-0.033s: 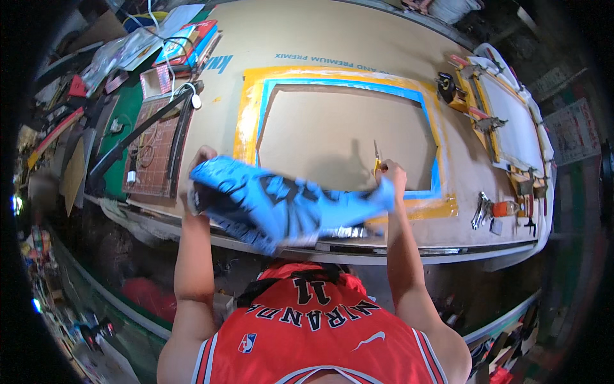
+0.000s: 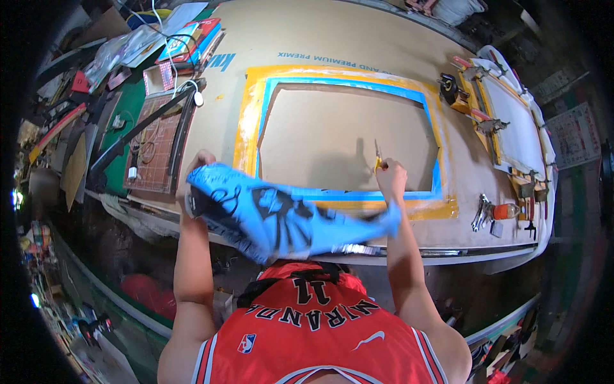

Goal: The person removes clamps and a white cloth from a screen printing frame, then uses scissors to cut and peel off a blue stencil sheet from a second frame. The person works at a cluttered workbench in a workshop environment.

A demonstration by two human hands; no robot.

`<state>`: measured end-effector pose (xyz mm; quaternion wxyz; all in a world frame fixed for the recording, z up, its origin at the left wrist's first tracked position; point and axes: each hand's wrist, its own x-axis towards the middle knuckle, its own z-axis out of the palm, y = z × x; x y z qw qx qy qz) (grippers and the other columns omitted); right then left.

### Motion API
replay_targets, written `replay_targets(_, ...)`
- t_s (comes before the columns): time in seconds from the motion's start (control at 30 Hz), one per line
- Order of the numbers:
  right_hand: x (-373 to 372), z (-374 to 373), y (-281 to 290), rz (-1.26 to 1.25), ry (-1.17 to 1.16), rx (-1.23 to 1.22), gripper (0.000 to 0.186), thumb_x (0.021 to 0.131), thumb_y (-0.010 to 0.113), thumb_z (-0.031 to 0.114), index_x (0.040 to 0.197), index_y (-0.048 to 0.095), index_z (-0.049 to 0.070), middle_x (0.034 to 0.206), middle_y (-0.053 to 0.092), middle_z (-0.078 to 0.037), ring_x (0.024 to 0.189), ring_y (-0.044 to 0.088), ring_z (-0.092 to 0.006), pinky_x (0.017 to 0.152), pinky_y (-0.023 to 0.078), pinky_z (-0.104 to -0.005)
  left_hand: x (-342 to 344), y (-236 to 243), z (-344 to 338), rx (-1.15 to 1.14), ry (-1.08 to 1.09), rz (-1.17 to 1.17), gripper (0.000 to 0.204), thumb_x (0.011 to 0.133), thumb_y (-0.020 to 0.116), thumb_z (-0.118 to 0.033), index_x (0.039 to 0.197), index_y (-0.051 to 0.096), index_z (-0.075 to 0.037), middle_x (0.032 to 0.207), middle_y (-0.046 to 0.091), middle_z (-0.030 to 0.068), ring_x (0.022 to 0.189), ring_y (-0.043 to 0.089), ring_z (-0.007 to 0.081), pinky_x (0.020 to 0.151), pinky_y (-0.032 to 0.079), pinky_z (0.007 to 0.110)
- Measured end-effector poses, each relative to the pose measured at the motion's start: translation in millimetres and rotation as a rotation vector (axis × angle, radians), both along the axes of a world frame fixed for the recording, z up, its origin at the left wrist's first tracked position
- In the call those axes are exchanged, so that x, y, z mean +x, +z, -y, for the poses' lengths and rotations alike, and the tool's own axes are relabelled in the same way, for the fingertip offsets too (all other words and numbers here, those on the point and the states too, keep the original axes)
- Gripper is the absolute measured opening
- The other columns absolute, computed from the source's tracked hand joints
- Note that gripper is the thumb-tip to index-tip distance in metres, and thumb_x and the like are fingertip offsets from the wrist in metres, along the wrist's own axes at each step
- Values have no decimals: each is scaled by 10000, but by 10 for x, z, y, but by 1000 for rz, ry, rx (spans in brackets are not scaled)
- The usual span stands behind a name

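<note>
My left hand (image 2: 199, 161) is closed on the upper left corner of a limp blue sheet (image 2: 281, 214) with black drawn shapes. The sheet hangs slantwise over the table's front edge, and its blurred right end lies against my right forearm. In my right hand (image 2: 391, 179) is a small pair of yellow-handled scissors (image 2: 377, 159), points away from me. Beneath the scissors lies a yellow frame (image 2: 245, 128) with a ragged blue inner border (image 2: 345, 83). Brown board shows through its middle. Part of the frame's near side is hidden by the sheet.
To the right, a second frame (image 2: 517, 118) with a white panel is held by clamps (image 2: 491, 125). Small tools (image 2: 480, 211) and an orange container (image 2: 505, 210) lie near it. At left are a brown gridded board (image 2: 150, 157), stacked books (image 2: 192, 45) and cables.
The blue sheet has swung a little to the right and opened out, its right end now lower on my right forearm. Both hands have stayed nearly in place.
</note>
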<state>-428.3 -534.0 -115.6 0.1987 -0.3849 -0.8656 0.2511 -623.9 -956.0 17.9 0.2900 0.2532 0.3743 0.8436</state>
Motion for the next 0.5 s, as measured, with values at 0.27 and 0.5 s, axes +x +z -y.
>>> replay_targets(0.27,830,-663,298,-50,-300,121,126,788,721,101,884,770,36,848,737,-194,775,731,-352,733,565,-431,578,-342,-392,-249,121,36,342,691,672,-33,1032,649,-5,940,697,98,873,685,178,808,546,314)
replay_targets(0.5,1635,-326,139,35,-292,219,71,801,709,71,812,759,21,839,701,-205,799,700,-394,725,551,-459,720,-698,-1736,-284,158,231,253,782,523,123,964,644,-4,890,672,68,821,669,158,713,545,269)
